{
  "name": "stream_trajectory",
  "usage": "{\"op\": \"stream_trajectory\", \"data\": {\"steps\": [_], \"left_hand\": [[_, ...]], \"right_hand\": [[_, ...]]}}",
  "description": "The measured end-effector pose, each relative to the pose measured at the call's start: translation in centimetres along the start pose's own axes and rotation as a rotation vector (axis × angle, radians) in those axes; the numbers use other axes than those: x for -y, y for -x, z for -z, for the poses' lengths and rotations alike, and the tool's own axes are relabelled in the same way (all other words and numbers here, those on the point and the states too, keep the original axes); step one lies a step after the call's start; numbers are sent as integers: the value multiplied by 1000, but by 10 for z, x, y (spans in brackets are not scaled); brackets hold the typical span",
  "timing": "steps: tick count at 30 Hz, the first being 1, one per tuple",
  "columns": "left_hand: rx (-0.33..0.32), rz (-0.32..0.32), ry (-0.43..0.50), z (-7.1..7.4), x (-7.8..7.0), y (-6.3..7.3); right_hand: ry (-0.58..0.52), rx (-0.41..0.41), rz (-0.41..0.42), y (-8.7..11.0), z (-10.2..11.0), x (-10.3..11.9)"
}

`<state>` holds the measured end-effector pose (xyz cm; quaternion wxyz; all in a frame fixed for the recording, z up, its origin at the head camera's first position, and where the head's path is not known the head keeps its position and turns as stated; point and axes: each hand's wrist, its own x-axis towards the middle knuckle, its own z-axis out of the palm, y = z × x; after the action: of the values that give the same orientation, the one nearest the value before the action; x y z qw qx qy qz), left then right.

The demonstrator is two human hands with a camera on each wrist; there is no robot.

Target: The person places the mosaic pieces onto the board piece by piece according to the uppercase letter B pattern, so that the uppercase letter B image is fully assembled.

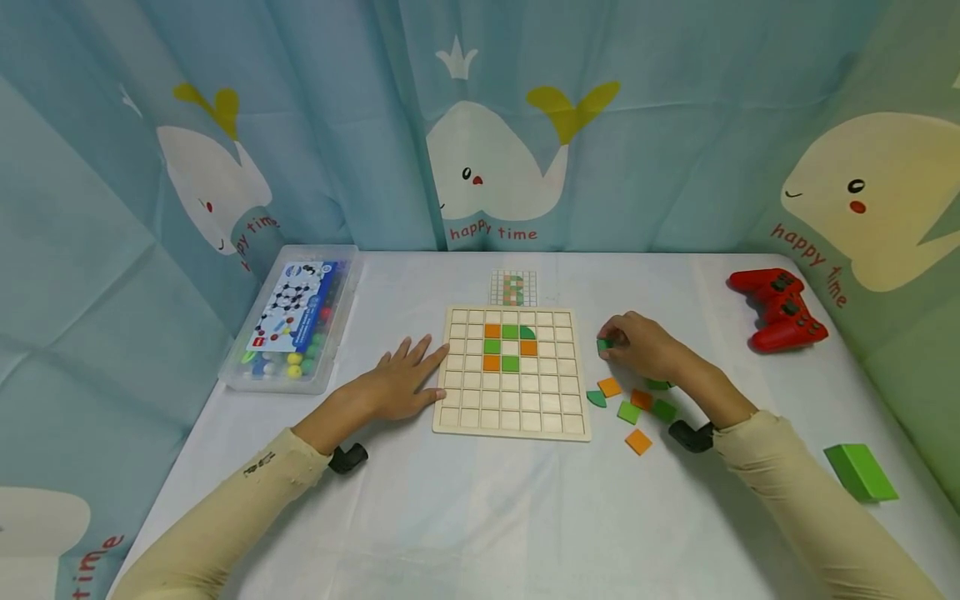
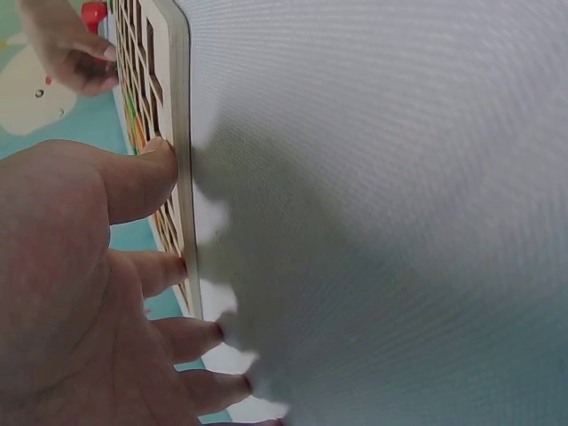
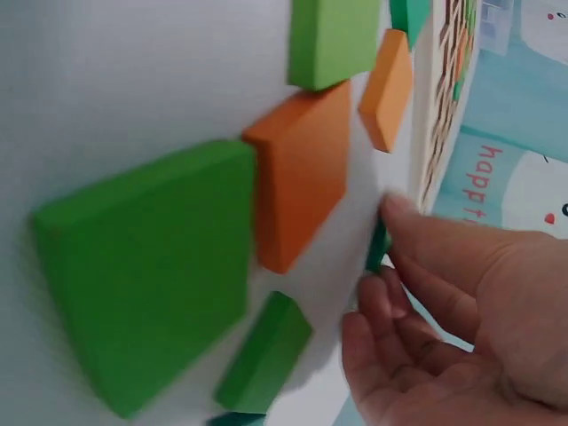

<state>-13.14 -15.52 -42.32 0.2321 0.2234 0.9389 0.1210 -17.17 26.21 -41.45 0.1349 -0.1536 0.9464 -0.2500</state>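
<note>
A wooden grid board (image 1: 510,421) lies mid-table, with orange and green square tiles and one dark green quarter-round tile set in its upper cells. My left hand (image 1: 405,383) is spread flat at the board's left edge, thumb and index fingertip touching the rim. Just right of the board, my right hand (image 1: 639,343) pinches a dark green tile (image 1: 603,343) between thumb and fingers; the hand partly hides it. Below that hand lie loose tiles: an orange square (image 1: 638,442), a light green square (image 1: 628,412), a dark green quarter-round (image 1: 596,399) and several others.
A small printed pattern card (image 1: 513,287) lies behind the board. A clear plastic case (image 1: 288,383) of coloured balls stands at the left. Toward the right are a red game controller (image 1: 780,310) and a green block (image 1: 861,473). A whale-print curtain (image 1: 660,183) surrounds the table.
</note>
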Motion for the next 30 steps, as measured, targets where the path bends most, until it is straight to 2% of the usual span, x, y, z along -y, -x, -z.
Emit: {"op": "stream_trajectory", "data": {"steps": [10, 15, 20, 27, 30], "left_hand": [[2, 2, 3, 0, 2, -1], [2, -5, 1, -1, 2, -1], [0, -9, 1, 0, 2, -1], [-2, -10, 9, 0, 2, 0], [-2, -7, 10, 0, 1, 0]], "right_hand": [[-20, -26, 44, -3, -5, -4], [-30, -14, 62, -4, -8, -3], [-32, 8, 83, -7, -14, 15], [-5, 26, 247, -12, -31, 43], [10, 19, 281, -15, -40, 54]]}}
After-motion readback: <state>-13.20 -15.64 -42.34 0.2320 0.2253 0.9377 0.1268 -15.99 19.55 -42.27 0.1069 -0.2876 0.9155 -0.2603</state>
